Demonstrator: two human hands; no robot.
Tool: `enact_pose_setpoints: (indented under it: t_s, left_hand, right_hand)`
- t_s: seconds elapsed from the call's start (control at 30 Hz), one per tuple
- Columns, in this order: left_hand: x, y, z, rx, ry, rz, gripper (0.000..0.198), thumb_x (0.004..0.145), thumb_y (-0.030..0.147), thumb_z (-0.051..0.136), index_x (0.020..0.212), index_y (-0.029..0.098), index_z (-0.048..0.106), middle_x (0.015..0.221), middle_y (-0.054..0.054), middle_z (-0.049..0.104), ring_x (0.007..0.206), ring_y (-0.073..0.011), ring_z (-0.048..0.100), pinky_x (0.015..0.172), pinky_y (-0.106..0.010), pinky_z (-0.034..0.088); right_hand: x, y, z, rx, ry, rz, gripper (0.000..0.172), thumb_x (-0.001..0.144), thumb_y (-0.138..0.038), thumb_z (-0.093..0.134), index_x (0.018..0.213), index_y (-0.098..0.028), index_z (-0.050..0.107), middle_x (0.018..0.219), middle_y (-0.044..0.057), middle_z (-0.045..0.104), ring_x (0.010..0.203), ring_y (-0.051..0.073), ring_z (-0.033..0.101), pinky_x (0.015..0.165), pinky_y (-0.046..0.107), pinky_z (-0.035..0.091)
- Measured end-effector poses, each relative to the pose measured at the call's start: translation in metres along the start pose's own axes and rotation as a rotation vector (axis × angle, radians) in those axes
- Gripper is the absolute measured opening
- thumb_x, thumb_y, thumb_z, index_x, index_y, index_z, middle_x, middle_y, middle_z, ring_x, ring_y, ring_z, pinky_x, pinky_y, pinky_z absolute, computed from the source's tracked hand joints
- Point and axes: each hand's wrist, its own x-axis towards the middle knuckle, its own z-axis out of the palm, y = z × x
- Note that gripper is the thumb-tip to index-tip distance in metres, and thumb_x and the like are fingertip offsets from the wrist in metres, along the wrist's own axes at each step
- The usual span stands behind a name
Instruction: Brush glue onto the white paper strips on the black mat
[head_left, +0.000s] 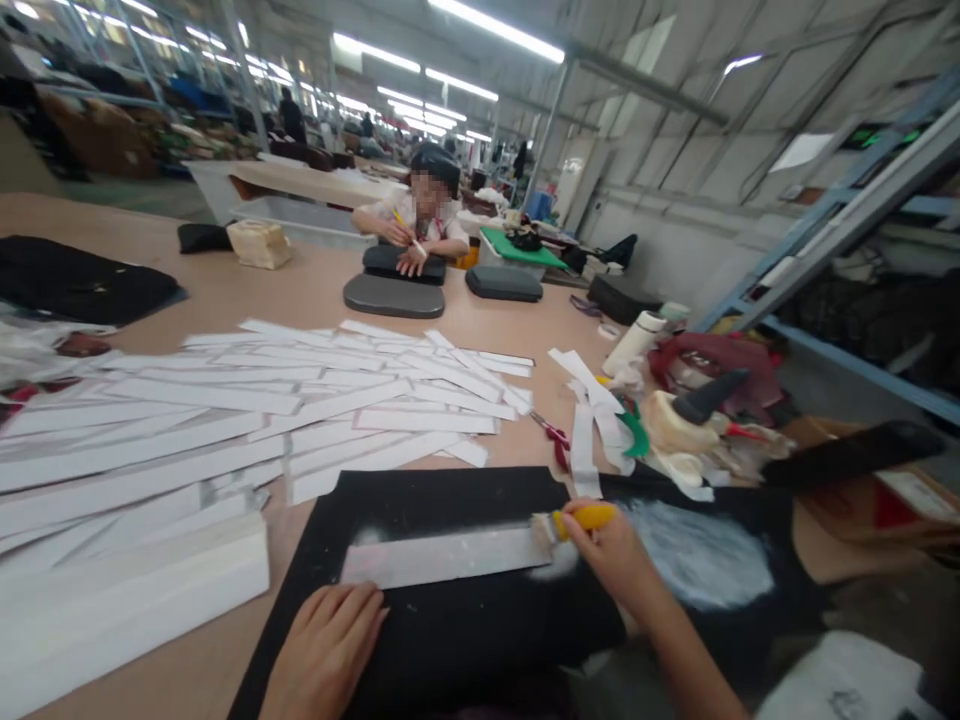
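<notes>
Right hand (611, 560) closed around yellow-handled brush (585, 517), bristles at end of pale strip (442, 557), which lies flat on black sheet (480, 640) catching overspill; left hand (322, 650) open, empty, at sheet's near edge

Fluorescent strip lights (495, 28) are glowing along the high ceiling, a pale concrete wall (675, 235) is rising on the right behind a blue metal rack (825, 215), and loaded storage shelves (97, 95) are lining the far left beyond a long tan worktable (225, 290)

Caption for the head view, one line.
Right hand holds a yellow-handled brush on a white strip atop a black mat.
</notes>
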Motion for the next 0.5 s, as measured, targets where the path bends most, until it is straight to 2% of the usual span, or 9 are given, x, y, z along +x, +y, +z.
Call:
enact_pose_setpoints:
  t_s: [0.07, 0.13, 0.2, 0.27, 0.37, 0.5]
  left_hand:
    - [0.001, -0.003, 0.000, 0.000, 0.006, 0.030, 0.027, 0.090, 0.018, 0.036, 0.088, 0.018, 0.064, 0.089, -0.003, 0.067, 0.080, -0.0187, 0.057, 0.081, -0.036, 0.037]
    - [0.001, -0.005, 0.001, -0.011, 0.018, 0.059, 0.028, 0.090, 0.018, 0.035, 0.088, 0.019, 0.064, 0.089, -0.003, 0.067, 0.080, -0.0181, 0.057, 0.080, -0.036, 0.037]
    - [0.000, -0.007, 0.003, -0.031, 0.024, 0.063, 0.027, 0.090, 0.018, 0.036, 0.089, 0.019, 0.063, 0.089, -0.003, 0.067, 0.080, -0.0177, 0.057, 0.081, -0.035, 0.037]
    - [-0.001, -0.008, 0.005, -0.064, 0.014, 0.030, 0.024, 0.089, 0.020, 0.039, 0.092, 0.019, 0.062, 0.091, -0.002, 0.066, 0.082, -0.0177, 0.057, 0.084, -0.036, 0.036]
    - [-0.004, -0.009, 0.002, -0.117, 0.014, -0.114, 0.017, 0.088, 0.022, 0.044, 0.093, 0.019, 0.060, 0.091, -0.003, 0.064, 0.085, -0.0174, 0.056, 0.085, -0.034, 0.037]
    - [-0.013, -0.025, -0.012, -0.012, -0.009, -0.406, 0.014, 0.088, 0.020, 0.044, 0.087, 0.019, 0.059, 0.086, -0.003, 0.062, 0.081, -0.0175, 0.055, 0.077, -0.032, 0.040]
  right_hand:
    - [-0.003, -0.007, 0.005, 0.093, -0.046, -0.007, 0.024, 0.084, -0.034, 0.043, 0.084, -0.020, 0.063, 0.080, 0.003, 0.065, 0.079, 0.018, 0.058, 0.073, 0.028, 0.042]
    - [-0.003, -0.006, 0.007, 0.023, -0.042, 0.020, 0.024, 0.083, -0.031, 0.043, 0.078, -0.019, 0.063, 0.070, 0.002, 0.063, 0.071, 0.018, 0.058, 0.069, 0.028, 0.043]
    - [-0.003, 0.002, 0.003, -0.111, 0.038, 0.076, 0.027, 0.082, -0.030, 0.042, 0.071, -0.017, 0.062, 0.061, 0.004, 0.060, 0.065, 0.019, 0.057, 0.067, 0.031, 0.042]
    - [-0.003, 0.007, -0.001, -0.146, 0.127, 0.087, 0.029, 0.084, -0.033, 0.041, 0.073, -0.016, 0.062, 0.064, 0.006, 0.061, 0.067, 0.021, 0.057, 0.069, 0.034, 0.042]
    - [0.000, -0.011, 0.007, 0.009, 0.209, -0.037, 0.028, 0.088, -0.036, 0.041, 0.081, -0.018, 0.061, 0.076, 0.005, 0.065, 0.075, 0.020, 0.060, 0.070, 0.031, 0.045]
    - [0.012, -0.066, 0.050, 0.237, 0.302, -0.374, 0.016, 0.087, -0.030, 0.048, 0.090, -0.019, 0.060, 0.084, 0.005, 0.066, 0.079, 0.019, 0.062, 0.073, 0.032, 0.048]
